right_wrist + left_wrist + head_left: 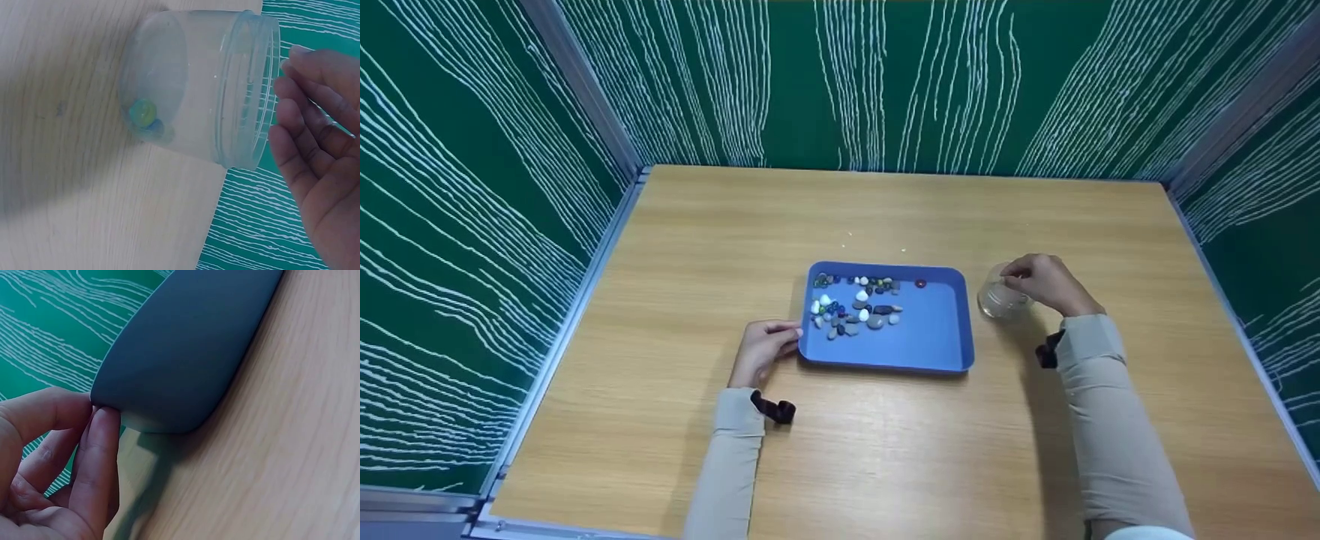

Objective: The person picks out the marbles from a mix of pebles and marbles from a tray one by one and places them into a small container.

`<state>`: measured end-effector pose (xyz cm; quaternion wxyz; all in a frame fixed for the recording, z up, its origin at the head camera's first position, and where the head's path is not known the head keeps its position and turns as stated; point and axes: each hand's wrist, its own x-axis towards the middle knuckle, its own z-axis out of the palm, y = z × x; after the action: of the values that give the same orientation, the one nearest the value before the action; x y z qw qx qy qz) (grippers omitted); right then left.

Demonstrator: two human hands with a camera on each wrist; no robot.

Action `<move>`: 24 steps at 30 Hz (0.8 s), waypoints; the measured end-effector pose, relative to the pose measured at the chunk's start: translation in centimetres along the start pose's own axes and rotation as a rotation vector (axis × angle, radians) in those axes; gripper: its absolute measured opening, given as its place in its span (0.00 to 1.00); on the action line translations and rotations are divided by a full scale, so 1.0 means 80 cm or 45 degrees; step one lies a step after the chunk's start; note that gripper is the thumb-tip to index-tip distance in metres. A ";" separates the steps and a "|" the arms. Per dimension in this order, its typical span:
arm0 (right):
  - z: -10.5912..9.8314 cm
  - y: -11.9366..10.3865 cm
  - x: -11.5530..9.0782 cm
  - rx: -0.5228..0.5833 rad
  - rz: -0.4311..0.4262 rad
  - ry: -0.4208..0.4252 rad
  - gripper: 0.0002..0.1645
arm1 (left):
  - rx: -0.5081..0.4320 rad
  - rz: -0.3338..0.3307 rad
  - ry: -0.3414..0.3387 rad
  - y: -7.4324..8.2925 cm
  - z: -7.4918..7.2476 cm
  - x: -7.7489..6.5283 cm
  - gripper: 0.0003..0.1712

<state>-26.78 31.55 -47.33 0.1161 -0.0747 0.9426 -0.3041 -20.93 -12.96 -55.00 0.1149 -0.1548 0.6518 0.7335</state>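
Observation:
A blue tray (pixel 934 330) lies on the table, with marbles and pebbles (pixel 874 321) mostly in its left half. My left hand (pixel 765 346) pinches the tray's left wall between thumb and fingers; the left wrist view shows this hand (pixel 67 455) at the corner of the tray (pixel 180 354). To the tray's right stands a clear jar (pixel 997 304). At its mouth is my right hand (pixel 1046 285). In the right wrist view, marbles (pixel 143 113) rest at the bottom of the jar (pixel 197 84), while the right hand (pixel 332 129) has loosely bent fingers and no visible object between them.
One reddish marble (pixel 920 283) sits apart near the tray's back wall. A few tiny white bits (pixel 904 250) lie on the wooden table (pixel 885 450) behind the tray. Green panels (pixel 795 90) with white lines enclose the back and sides.

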 end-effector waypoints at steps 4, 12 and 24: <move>-0.003 -0.003 0.000 0.006 0.027 -0.023 0.15 | -0.007 0.007 0.009 0.001 0.001 0.000 0.15; 0.000 -0.005 0.000 0.015 0.037 -0.039 0.15 | -0.021 -0.008 -0.003 -0.001 -0.001 0.001 0.15; 0.005 -0.011 0.004 0.011 -0.052 0.007 0.15 | -0.072 0.019 -0.008 -0.004 -0.001 0.003 0.15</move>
<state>-26.95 30.55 -47.22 0.1076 -0.0925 0.9398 -0.3108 -21.04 -13.05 -55.42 0.1070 -0.1511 0.6314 0.7530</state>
